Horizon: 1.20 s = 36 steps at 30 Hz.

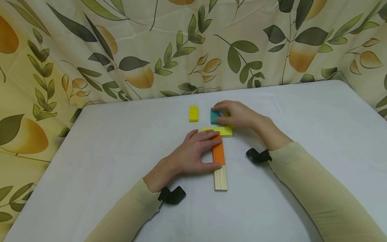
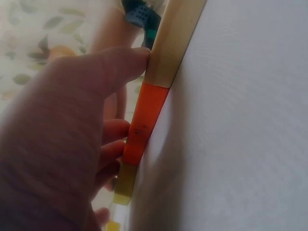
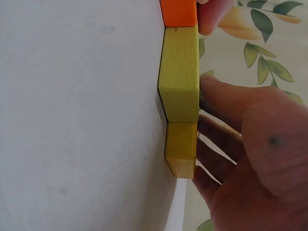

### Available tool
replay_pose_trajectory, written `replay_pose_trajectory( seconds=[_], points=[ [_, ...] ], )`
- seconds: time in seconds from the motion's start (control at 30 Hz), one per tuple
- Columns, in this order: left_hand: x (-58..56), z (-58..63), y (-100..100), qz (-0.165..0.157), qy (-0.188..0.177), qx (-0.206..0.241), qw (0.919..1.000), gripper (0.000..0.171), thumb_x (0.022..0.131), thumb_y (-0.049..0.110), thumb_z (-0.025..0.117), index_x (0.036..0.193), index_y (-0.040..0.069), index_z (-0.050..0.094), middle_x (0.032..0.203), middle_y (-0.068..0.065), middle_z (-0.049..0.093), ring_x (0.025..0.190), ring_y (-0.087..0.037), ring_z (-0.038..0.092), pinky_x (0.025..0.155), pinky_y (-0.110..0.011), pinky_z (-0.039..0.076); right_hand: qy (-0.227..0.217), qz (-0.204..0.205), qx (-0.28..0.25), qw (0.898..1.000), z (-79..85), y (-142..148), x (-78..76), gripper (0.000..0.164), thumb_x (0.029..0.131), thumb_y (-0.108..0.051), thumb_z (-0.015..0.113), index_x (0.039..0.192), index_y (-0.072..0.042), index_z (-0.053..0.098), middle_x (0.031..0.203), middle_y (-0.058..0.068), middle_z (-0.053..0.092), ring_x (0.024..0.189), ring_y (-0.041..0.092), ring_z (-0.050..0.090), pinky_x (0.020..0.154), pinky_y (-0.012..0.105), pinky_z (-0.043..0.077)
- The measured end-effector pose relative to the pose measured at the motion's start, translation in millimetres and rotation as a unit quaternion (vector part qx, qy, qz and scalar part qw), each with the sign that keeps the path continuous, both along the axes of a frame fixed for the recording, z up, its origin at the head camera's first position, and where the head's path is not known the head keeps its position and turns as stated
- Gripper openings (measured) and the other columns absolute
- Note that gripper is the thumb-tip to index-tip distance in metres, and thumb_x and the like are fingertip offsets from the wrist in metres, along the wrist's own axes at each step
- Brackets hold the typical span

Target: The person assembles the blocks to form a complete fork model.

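Note:
A natural wood block (image 1: 220,179) and an orange block (image 1: 218,151) lie end to end. At the orange block's far end a pale yellow block (image 1: 225,131) lies crosswise. My left hand (image 1: 196,151) rests spread beside this row, its thumb against the wood block and fingers touching the orange and pale yellow ones. Beyond the crosswise piece, my right hand (image 1: 237,114) holds a teal block (image 1: 215,116) between thumb and fingers. A darker yellow block (image 3: 182,144) adjoins the pale yellow one, partly under the right hand in the head view.
A small yellow block (image 1: 193,114) lies apart, left of the teal one. White cloth (image 1: 105,168) covers the table, with a leaf-and-fruit patterned curtain (image 1: 181,50) behind it. Black wrist-worn devices (image 1: 173,195) stick out beside both sleeves.

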<state>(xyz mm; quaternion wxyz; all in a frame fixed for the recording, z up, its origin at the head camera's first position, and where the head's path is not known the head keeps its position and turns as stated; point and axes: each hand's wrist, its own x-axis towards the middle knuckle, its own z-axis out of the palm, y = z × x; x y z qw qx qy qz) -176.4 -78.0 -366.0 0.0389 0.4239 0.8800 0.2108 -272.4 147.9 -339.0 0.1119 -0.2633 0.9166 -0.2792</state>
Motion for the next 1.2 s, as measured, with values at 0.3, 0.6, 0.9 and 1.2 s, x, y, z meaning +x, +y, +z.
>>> replay_pose_trajectory(
  seconds=[0.3,0.6,0.9,1.2],
  points=[
    [-0.3,0.4,-0.1,0.005,-0.005,-0.008,0.9999,0.072,0.09,0.052,0.07,0.149,0.014,0.053,0.157,-0.001,0.041,0.146,-0.011,0.028,0.12,-0.045,0.011,0.007,0.006,-0.007,1.0,-0.6,1.3,2.0,0.041,0.099,-0.013,0.065,0.138,-0.001,0.06,0.146,0.019,0.051,0.138,0.037,0.042,0.115,0.052,0.029],
    [0.3,0.7,0.0,0.006,-0.005,-0.008,0.9999,0.072,0.09,0.052,0.071,0.149,0.014,0.053,0.157,0.0,0.041,0.146,-0.011,0.028,0.12,-0.044,0.011,-0.003,-0.004,0.001,1.0,0.0,0.9,3.3,0.043,0.099,-0.014,0.066,0.14,-0.001,0.058,0.147,0.018,0.05,0.14,0.037,0.039,0.116,0.053,0.026],
    [0.4,0.5,0.4,0.006,-0.008,-0.013,0.9999,0.073,0.09,0.053,0.07,0.15,0.015,0.052,0.158,0.0,0.039,0.147,-0.011,0.027,0.12,-0.045,0.01,-0.011,-0.006,-0.005,1.0,-0.4,1.3,5.3,0.043,0.097,-0.014,0.068,0.138,-0.003,0.061,0.146,0.017,0.052,0.14,0.036,0.039,0.116,0.052,0.027],
    [0.4,0.6,0.2,0.005,-0.009,-0.009,0.9999,0.073,0.09,0.052,0.071,0.149,0.014,0.052,0.158,0.0,0.04,0.146,-0.012,0.028,0.12,-0.045,0.011,-0.015,-0.002,-0.009,1.0,-1.0,1.0,7.8,0.043,0.097,-0.014,0.07,0.137,-0.004,0.062,0.144,0.016,0.054,0.137,0.035,0.043,0.114,0.052,0.03]
  ],
)
